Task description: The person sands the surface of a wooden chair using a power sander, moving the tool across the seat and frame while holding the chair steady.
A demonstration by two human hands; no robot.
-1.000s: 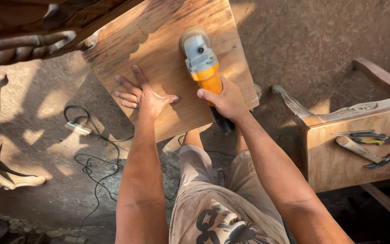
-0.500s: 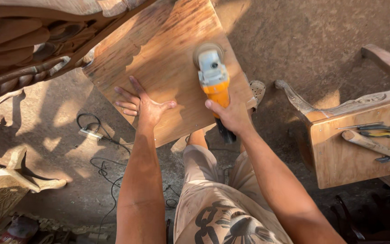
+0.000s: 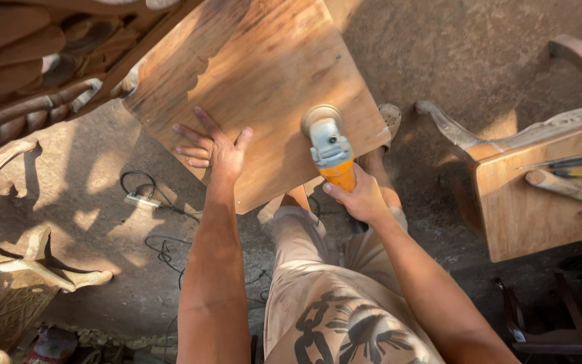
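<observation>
A: What does the right hand point(image 3: 362, 197) do here?

B: It is clamped around the orange body of a grinder point(image 3: 331, 155), whose round head rests on the wooden board point(image 3: 264, 87) close to the board's near right edge. The grip sits well back from the disc — probably so the fingers stay away from it.

A: And the left hand point(image 3: 213, 148)?

B: Spread flat, fingers apart, pressed on the board near its left edge. It grasps nothing; the open palm appears to steady the tilted board against the tool's push.

A: Where is the board itself?

B: Slanted over the person's knees, its far end up against carved furniture point(image 3: 42, 74) at upper left.

A: What lies around?

B: A dark cable point(image 3: 163, 249) loops over the dusty floor point(image 3: 439, 67) below the left forearm, with a small pale plug block point(image 3: 141, 200) on it — the cable runs close to the legs. At right stands a wooden chair part point(image 3: 527, 202) with hand tools point(image 3: 567, 176) lying on top, well apart from the grinder. Carved pieces point(image 3: 28, 269) sit at lower left.
</observation>
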